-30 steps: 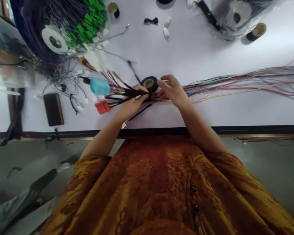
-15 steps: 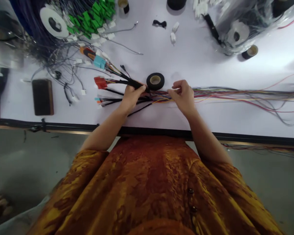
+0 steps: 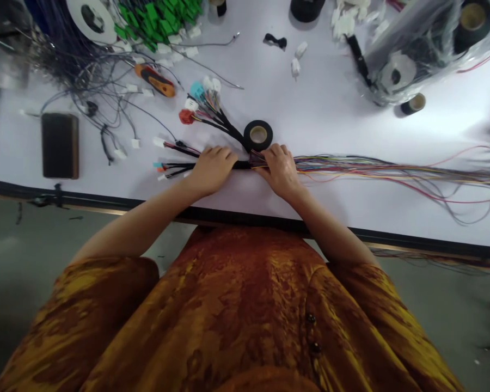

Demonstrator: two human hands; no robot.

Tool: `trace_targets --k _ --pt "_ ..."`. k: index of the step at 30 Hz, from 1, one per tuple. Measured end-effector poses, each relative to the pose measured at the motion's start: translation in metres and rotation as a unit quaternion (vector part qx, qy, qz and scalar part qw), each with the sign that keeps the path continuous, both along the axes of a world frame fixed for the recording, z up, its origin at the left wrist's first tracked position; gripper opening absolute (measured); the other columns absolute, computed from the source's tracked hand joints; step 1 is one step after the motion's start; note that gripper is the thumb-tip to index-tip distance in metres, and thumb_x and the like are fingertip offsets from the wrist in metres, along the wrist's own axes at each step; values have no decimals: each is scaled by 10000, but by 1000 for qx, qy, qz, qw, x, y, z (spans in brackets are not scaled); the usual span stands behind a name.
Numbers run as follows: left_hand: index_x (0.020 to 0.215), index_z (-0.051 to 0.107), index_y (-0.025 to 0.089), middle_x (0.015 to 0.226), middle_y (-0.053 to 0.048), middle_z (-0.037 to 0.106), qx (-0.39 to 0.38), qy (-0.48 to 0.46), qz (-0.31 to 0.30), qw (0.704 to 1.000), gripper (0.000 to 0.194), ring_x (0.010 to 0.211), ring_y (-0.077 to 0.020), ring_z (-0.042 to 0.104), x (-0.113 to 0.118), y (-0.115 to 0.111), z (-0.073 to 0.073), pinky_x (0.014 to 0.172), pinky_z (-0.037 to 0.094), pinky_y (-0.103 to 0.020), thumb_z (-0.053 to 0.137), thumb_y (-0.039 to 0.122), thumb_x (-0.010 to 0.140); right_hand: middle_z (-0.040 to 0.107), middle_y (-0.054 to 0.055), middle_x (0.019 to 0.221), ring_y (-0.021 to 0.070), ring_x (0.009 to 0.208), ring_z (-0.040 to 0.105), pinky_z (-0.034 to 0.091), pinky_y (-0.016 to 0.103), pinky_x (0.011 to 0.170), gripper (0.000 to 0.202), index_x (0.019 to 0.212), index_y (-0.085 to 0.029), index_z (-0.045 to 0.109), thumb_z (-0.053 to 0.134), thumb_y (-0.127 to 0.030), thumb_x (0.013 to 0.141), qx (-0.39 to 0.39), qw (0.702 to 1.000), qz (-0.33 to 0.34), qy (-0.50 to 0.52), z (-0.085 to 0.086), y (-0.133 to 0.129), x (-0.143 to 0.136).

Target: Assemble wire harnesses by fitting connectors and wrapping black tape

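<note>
A wire harness point(image 3: 351, 164) lies across the table, loose coloured wires to the right and black-taped branches to the left. My left hand point(image 3: 213, 166) is closed over the lower taped branches, palm down. Around the loose wires just right of the branching point, my right hand point(image 3: 281, 167) is closed. Between the hands, behind the harness, a roll of black tape point(image 3: 252, 135) touches the upper branch. That branch fans out to a red connector point(image 3: 186, 116), a light blue connector point(image 3: 196, 90) and white ones. Smaller connectors point(image 3: 158, 166) end the lower branches.
An orange-and-black handle point(image 3: 155, 80) lies at the back left, near green connectors point(image 3: 163, 24) and tangled grey wires. A dark rectangular case point(image 3: 60, 145) is at the left. Plastic-wrapped rolls point(image 3: 416, 49) stand at the back right. The table's black edge point(image 3: 245, 218) runs before me.
My left hand has let go of the upper branch and moved down onto the lower ones. The upper branch now angles away behind it. My right hand has moved left and closed on the wires.
</note>
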State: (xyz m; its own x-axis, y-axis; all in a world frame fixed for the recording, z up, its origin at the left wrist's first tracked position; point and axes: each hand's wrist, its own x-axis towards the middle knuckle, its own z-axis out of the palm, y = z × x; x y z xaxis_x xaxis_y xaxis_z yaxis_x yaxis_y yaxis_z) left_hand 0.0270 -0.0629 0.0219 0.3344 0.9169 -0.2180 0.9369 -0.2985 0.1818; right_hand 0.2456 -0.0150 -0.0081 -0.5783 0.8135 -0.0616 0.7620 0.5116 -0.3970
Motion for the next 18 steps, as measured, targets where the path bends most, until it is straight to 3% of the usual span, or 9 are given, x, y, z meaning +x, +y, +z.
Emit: trace_targets --k 3,7,13,18 --pt "1165 715 192 1145 -145 684 -7 -9 -28 1000 321 1113 -326 635 -9 17 -8 929 496 -454 470 160 961 592 180 1217 356 1168 517 449 516 973 274 1189 -148 624 512 -293 986 0 1000 -8 -21 1 -3 -3" --pt "1105 755 269 1107 -69 709 -17 -96 -32 995 257 1088 -279 650 -24 38 -20 931 501 -405 575 225 926 588 195 1224 355 1174 513 443 513 990 277 1167 -115 625 517 -294 986 17 999 -22 -39 0 -4 -14" --pt "1109 746 178 1003 -78 705 -16 -232 65 970 355 904 -230 657 -22 47 -31 866 521 -362 751 247 760 618 202 1193 343 1160 524 456 493 985 249 1122 -112 652 468 -227 1000 25 997 -36 -56 -10 -2 -21" --pt "912 780 224 987 -64 717 -1 -264 10 965 157 957 -251 666 -17 48 -39 921 513 -393 686 191 790 606 203 1189 331 1144 523 464 482 968 242 1129 -118 634 461 -231 1002 23 998 -21 -62 -4 -1 -21"
